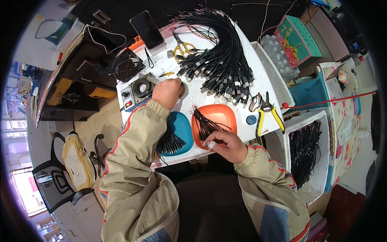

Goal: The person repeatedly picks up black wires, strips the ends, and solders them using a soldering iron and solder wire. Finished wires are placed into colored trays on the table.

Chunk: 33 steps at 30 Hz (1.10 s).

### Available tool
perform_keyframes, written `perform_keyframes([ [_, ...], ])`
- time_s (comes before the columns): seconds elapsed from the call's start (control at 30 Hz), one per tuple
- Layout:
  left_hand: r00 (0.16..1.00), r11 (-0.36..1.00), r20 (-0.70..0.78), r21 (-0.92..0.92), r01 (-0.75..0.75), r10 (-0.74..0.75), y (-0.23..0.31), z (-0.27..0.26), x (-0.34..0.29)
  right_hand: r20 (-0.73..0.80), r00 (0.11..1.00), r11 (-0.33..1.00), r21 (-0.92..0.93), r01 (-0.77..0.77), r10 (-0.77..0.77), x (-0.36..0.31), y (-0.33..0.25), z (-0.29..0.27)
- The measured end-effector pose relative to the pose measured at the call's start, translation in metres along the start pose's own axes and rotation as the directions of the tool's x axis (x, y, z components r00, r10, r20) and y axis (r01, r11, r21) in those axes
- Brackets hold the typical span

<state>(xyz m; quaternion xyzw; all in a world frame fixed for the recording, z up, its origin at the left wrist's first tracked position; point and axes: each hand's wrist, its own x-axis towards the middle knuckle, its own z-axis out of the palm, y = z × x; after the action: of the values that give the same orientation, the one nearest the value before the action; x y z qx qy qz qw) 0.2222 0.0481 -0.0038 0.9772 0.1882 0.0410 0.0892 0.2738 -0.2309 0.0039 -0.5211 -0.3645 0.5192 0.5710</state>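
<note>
My left hand (166,93) is closed beside a small round tin (184,90), its fingertips hidden behind the back of the hand. What it holds, if anything, does not show. My right hand (230,147) pinches a small white piece (211,144) between thumb and fingers, over the near rim of an orange tray (225,116). Short black cables (206,125) with bare reddish wire ends lie in that tray. To its left, under my left sleeve, a blue tray (180,121) holds more black cables (171,142). A small control box (127,98) with a lit red switch stands left of my left hand.
A large bundle of black USB cables (234,52) covers the far table. Yellow-handled scissors (183,49), a phone (146,29) and a black fan (127,65) stand beyond my left hand. Wire strippers (269,115) and a blue tape roll (251,119) lie right. A white foam box (323,161) holds cables.
</note>
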Motion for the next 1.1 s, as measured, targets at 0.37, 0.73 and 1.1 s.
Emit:
perform_keyframes([
  [0.37,0.982,0.975,-0.184,-0.222,-0.004,-0.038,-0.024,-0.052,-0.054,-0.083,0.996,0.999,0.034,0.026,-0.023,-0.015,0.006,0.017],
  [0.73,0.967,0.998,-0.252,0.042,0.037,-0.025,-0.091,-0.069,-0.070,-0.006,1.000,1.000,-0.023,-0.015,0.015,-0.011,0.008,0.027],
  [1.1,1.000,0.967,-0.022,0.256,0.003,0.003,-0.100,-0.061,-0.045,-0.037,0.998,0.999,0.010,-0.048,0.048,-0.005,0.011,0.021],
])
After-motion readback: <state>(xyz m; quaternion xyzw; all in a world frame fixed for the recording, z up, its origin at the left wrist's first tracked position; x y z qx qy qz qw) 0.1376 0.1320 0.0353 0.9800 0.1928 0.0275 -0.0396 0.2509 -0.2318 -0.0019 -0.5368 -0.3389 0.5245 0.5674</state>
